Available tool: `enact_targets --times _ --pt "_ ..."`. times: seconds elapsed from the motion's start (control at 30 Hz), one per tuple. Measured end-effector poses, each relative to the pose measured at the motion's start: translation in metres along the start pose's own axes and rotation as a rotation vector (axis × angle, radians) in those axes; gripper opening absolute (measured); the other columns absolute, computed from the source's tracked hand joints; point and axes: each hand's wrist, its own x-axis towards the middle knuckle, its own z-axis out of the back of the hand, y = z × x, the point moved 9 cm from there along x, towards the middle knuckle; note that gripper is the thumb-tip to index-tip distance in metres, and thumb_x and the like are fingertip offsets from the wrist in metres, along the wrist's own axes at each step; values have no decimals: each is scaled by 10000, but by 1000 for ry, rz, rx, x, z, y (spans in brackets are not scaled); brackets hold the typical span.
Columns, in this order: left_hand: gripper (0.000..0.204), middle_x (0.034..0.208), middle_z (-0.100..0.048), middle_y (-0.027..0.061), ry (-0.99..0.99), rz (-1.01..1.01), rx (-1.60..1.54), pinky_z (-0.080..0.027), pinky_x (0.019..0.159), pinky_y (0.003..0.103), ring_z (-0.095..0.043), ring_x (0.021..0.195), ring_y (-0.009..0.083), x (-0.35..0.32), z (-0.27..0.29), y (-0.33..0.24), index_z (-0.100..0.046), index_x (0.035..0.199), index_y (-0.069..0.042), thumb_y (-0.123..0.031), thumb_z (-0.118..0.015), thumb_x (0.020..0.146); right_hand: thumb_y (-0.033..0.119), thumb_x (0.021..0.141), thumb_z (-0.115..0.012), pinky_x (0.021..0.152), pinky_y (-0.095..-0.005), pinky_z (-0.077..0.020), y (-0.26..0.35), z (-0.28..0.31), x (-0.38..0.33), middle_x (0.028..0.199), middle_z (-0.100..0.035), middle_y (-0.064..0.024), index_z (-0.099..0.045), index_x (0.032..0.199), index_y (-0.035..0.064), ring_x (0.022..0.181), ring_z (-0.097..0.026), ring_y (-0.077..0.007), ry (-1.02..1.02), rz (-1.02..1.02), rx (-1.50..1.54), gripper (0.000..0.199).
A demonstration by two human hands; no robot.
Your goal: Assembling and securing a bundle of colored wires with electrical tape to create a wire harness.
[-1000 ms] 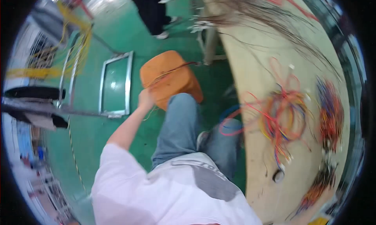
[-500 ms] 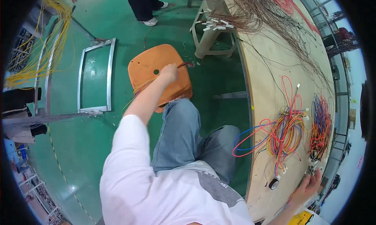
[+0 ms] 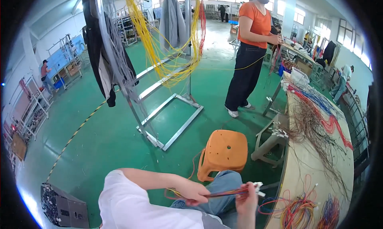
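A thin bundle of coloured wires (image 3: 226, 192) stretches across my lap between my two hands. My left hand (image 3: 195, 192) is closed round the bundle, and red and yellow wire ends trail out behind it. My right hand (image 3: 247, 201) grips the other end, just below a cluster of white connectors (image 3: 258, 187). The orange stool (image 3: 227, 149) stands just beyond my knee. On the wooden table at my right, a coiled harness (image 3: 297, 213) of red, yellow and blue wires lies near my right hand, beside another red and blue bundle (image 3: 330, 214).
Brown wires (image 3: 313, 127) spread over the table (image 3: 296, 157), their connector ends hanging above a grey stool (image 3: 269, 143). Yellow wires (image 3: 171, 65) drape from a metal rack (image 3: 179, 127) ahead. A co-worker in orange (image 3: 251, 49) stands beyond. A dark bin (image 3: 66, 207) sits lower left.
My view has swung up and left. My left hand, earlier over the orange stool with wires, is back at my lap. My right hand has left the table and now holds the bundle's connector end.
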Motion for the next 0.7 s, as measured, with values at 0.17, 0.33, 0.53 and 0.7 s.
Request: enact_targets --times 0.17,0.33,0.53,0.7 --pt "216 621 -472 5 19 -399 -455 -343 439 207 -432 489 70 53 -25 -81 -469 807 -38 -242 -432 866 53 772 -541 408 -264 -445 80 -39 -59 684 -551 -74 -484 830 47 552 -547 -148 -63 320 -469 82" --pt "183 560 -358 -57 -300 -531 -644 -209 391 181 -293 452 28 48 3 -132 -502 807 -62 -223 -442 868 210 848 -465 657 -323 -471 132 -86 -91 916 -553 -108 -406 1148 -13 803 -559 -198 245 561 -290 379" --pt "252 575 -335 -72 -219 -696 -627 -182 403 178 -260 477 9 14 13 -152 -491 866 -39 -289 -462 871 406 902 -259 608 -302 -416 159 -117 -104 893 -569 -120 -407 1172 -25 720 -546 -186 403 583 -329 530" --pt "245 586 -348 -68 -312 -706 -538 -197 415 169 -273 493 11 8 16 -157 -496 876 -37 -278 -451 877 347 911 -274 597 -300 -418 166 -122 -107 883 -568 -111 -426 1146 -38 685 -549 -180 346 648 -355 476"
